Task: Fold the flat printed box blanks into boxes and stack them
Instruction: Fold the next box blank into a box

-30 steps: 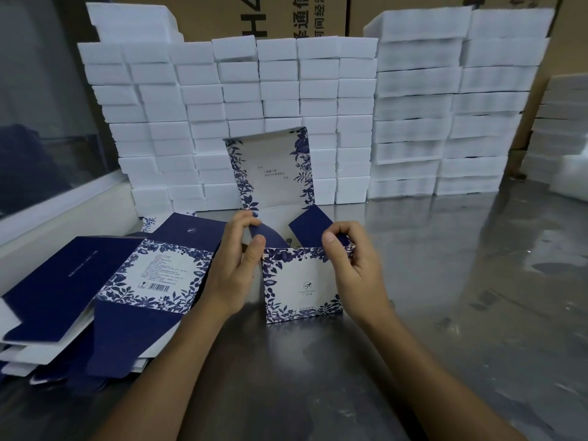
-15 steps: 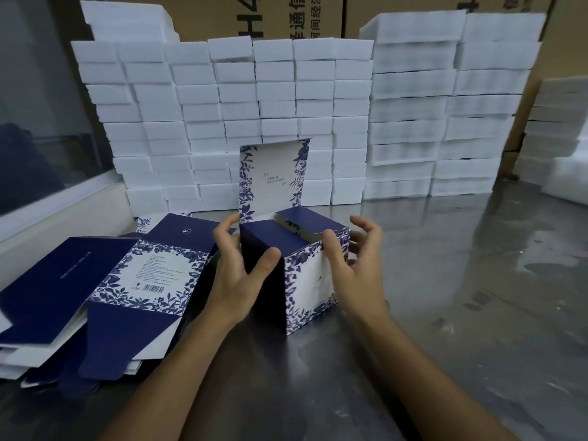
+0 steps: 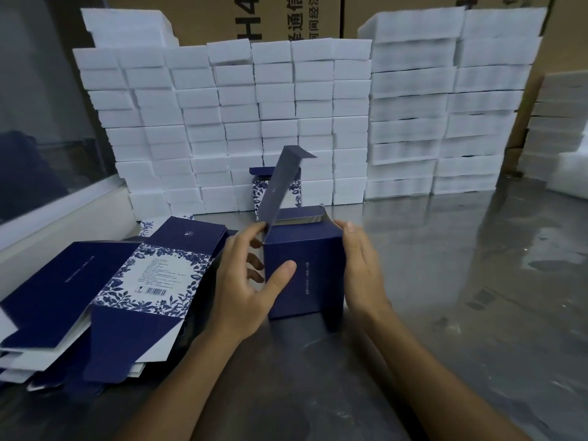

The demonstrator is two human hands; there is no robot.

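Cardboard, thin and light, so the box (image 3: pixel 304 275) should weigh almost nothing and dent if squeezed mid-panel; I judge the folded edges and corners the stiffest places to hold, and the smooth print may slide on the steel table (image 3: pixel 445 313).

Head view: the box stands upright on the table between both hands, near the front centre. The left hand (image 3: pixel 245 288) wraps its left edge, thumb curled onto the dark blue front panel and fingers behind the side. The right hand (image 3: pixel 361 268) lies flat against the right side, fingers straight and together, pressing. The box is navy with a fine line of pale lettering down the front; its lid (image 3: pixel 281 183) stands open, tilted up and back, tuck flap bent at the top. Flat blanks (image 3: pixel 105 297), navy with blue floral borders and a barcode, lie heaped to the left, just beside the left hand. A folded box (image 3: pixel 259 189) sits behind, against stacked white foam blocks (image 3: pixel 254 122).
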